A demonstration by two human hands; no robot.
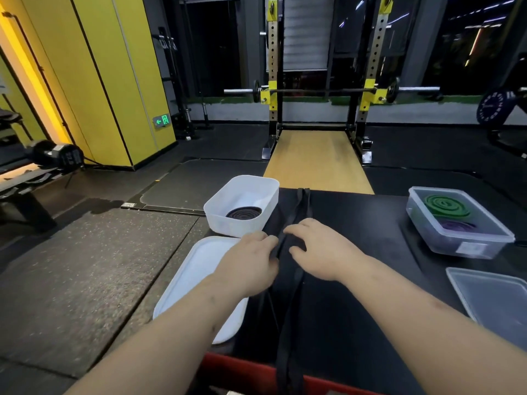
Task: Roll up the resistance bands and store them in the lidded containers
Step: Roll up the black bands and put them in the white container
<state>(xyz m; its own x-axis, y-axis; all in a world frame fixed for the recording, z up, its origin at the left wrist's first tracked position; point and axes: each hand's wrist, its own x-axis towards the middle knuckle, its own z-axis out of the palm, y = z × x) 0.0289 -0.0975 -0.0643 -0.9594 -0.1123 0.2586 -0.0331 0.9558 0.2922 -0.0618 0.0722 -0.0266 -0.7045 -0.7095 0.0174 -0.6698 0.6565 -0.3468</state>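
Left hand (251, 259) and right hand (318, 249) pinch black band (286, 337), running twelve to six o'clock; advise tight, edge-aligned turns.

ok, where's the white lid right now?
Head view, left side: the white lid lies flat at the left edge of the black table, just nearer than the open white tub, partly under the left forearm.

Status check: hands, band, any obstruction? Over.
Left hand and right hand both pinch the long black resistance band, unrolled along the black table. White open plastic tub holds one rolled black band, white lid off. No obstruction seen.
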